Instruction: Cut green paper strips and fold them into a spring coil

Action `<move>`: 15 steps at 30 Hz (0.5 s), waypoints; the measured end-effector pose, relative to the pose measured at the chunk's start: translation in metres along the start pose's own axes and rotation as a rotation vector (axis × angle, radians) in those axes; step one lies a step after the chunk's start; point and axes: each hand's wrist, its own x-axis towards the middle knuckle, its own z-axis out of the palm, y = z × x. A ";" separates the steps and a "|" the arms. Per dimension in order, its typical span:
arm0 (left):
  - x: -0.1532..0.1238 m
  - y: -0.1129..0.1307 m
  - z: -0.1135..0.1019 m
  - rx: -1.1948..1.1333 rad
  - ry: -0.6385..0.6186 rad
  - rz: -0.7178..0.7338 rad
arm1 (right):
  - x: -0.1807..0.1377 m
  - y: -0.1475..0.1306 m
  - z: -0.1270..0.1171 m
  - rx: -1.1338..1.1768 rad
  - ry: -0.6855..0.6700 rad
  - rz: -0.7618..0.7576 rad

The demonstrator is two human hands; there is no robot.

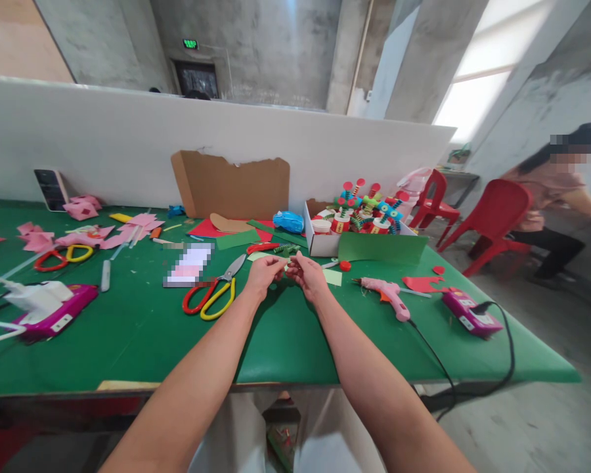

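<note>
My left hand and my right hand meet over the green table, fingertips pinched close together. A small pale green bit shows between them, too small to make out. Just beyond lie a dark green folded paper spring and another pair of red-handled scissors, partly hidden. Left of my left hand rest large scissors with one red and one yellow handle, blades apart. Pale green paper lies beside my right hand, near a red round piece.
A white box of colourful paper figures stands behind. To the right are a pink glue gun and a purple power strip with a cord. Leftward lie a phone, pink paper scraps and another power strip. A person sits far right.
</note>
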 end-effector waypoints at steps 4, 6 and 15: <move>-0.003 0.003 0.001 0.035 -0.014 0.020 | -0.001 0.002 -0.002 -0.112 -0.020 -0.087; -0.004 0.003 0.002 0.050 -0.019 0.027 | 0.000 0.004 -0.002 -0.139 0.000 -0.110; -0.003 0.002 0.001 0.031 0.031 0.017 | 0.002 0.006 -0.002 -0.067 -0.009 -0.057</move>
